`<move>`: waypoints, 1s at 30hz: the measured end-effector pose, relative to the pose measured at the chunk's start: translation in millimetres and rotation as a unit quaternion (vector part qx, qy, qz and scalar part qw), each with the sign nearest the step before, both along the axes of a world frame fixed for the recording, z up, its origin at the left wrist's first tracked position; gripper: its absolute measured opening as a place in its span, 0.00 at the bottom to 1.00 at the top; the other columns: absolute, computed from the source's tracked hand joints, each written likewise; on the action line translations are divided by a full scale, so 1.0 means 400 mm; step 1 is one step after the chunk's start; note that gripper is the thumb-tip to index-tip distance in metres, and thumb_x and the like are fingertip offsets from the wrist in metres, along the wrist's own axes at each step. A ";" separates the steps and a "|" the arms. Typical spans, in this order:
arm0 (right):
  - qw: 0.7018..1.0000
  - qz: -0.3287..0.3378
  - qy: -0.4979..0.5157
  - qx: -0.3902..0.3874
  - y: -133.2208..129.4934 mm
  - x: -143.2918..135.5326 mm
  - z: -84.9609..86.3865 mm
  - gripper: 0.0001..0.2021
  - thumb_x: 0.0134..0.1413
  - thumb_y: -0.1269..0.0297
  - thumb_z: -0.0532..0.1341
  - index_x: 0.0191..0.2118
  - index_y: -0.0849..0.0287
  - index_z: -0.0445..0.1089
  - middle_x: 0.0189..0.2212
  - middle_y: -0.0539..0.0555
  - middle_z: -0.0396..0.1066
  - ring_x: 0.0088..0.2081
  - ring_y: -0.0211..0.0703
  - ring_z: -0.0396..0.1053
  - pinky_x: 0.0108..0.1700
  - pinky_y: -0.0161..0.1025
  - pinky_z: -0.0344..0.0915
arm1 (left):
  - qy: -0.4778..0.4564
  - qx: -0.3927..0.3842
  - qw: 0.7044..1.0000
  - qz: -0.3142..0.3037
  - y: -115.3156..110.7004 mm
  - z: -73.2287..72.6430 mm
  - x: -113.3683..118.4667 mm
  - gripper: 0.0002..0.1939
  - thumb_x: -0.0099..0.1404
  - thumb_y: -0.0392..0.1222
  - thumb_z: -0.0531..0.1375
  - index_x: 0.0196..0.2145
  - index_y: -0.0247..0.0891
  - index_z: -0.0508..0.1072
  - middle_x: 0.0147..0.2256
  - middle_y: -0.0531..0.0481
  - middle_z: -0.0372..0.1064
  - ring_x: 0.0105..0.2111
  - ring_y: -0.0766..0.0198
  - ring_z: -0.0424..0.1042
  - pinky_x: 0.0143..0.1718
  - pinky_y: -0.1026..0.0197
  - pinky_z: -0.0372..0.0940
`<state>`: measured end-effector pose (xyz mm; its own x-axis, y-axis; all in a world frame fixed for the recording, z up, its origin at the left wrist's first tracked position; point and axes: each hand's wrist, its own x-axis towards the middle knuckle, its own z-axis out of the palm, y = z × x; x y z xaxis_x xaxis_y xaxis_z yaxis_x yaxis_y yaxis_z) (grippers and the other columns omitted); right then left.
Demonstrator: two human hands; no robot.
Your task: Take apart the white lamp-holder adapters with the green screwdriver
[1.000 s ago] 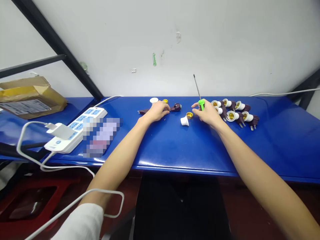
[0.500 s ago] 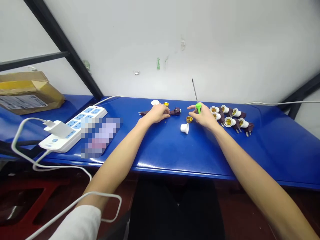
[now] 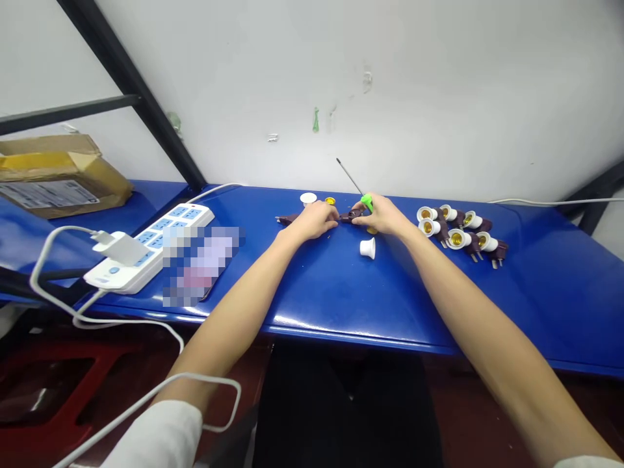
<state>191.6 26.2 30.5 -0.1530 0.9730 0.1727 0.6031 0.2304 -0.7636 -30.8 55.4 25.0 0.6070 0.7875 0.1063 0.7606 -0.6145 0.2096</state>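
My left hand (image 3: pixel 318 220) rests low over the table with its fingers closed on the near end of a dark brown plug base (image 3: pixel 355 213). In my right hand (image 3: pixel 384 214) is a screwdriver (image 3: pixel 367 203) with a green handle, its shaft pointing up and left. The thumb and fingertips of that hand are at the same plug base. A brass threaded shell (image 3: pixel 372 230) is partly hidden under my right hand. Just in front lies a white lamp-holder sleeve (image 3: pixel 367 248). Behind my left hand are another white sleeve (image 3: pixel 308 197) and brass shell (image 3: pixel 330 201); a brown plug piece (image 3: pixel 286 220) shows to its left.
Several assembled plug-in lamp holders (image 3: pixel 458 238) are grouped at the right of the blue table (image 3: pixel 322 292). On the left are a power strip (image 3: pixel 127 276) with a white charger (image 3: pixel 119 249), a blurred phone (image 3: pixel 205 260) and a cardboard box (image 3: pixel 58 185). A white cable (image 3: pixel 146 387) crosses by my left forearm.
My right hand has moved left with the screwdriver, from beside the brass shell to the brown plug base. The screwdriver shaft now leans further left. My left hand stays almost in place.
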 end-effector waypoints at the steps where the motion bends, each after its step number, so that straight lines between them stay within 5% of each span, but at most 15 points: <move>1: 1.000 -0.011 0.001 0.000 -0.003 0.010 -0.001 0.13 0.44 0.70 0.74 0.38 0.57 0.74 0.41 0.53 0.81 0.45 0.49 0.76 0.52 0.46 0.70 | 0.000 0.004 1.000 0.006 -0.003 0.000 0.002 0.15 0.69 0.41 0.62 0.50 0.37 0.83 0.47 0.40 0.82 0.48 0.49 0.79 0.53 0.51 0.70; 5: 0.998 -0.059 0.031 -0.021 -0.035 0.061 0.001 0.14 0.50 0.64 0.72 0.42 0.58 0.73 0.39 0.55 0.79 0.37 0.45 0.74 0.40 0.43 0.71 | -0.012 0.015 1.000 0.025 -0.019 0.002 0.017 0.17 0.70 0.47 0.64 0.51 0.34 0.81 0.45 0.38 0.82 0.48 0.47 0.79 0.51 0.49 0.70; 9: 0.988 -0.093 0.105 -0.065 -0.079 0.102 0.008 0.17 0.51 0.61 0.72 0.47 0.57 0.74 0.29 0.48 0.73 0.23 0.37 0.62 0.25 0.37 0.62 | -0.023 0.004 1.000 0.016 -0.017 -0.003 0.027 0.10 0.71 0.37 0.60 0.43 0.36 0.83 0.42 0.41 0.82 0.45 0.50 0.79 0.50 0.52 0.70; 30: 0.990 -0.093 0.096 -0.050 -0.142 0.097 0.024 0.15 0.53 0.67 0.74 0.47 0.60 0.82 0.20 0.48 0.69 0.20 0.36 0.61 0.25 0.39 0.58 | 0.009 -0.032 0.999 -0.008 -0.022 -0.020 0.012 0.12 0.70 0.28 0.56 0.44 0.32 0.79 0.41 0.41 0.81 0.44 0.54 0.78 0.50 0.55 0.69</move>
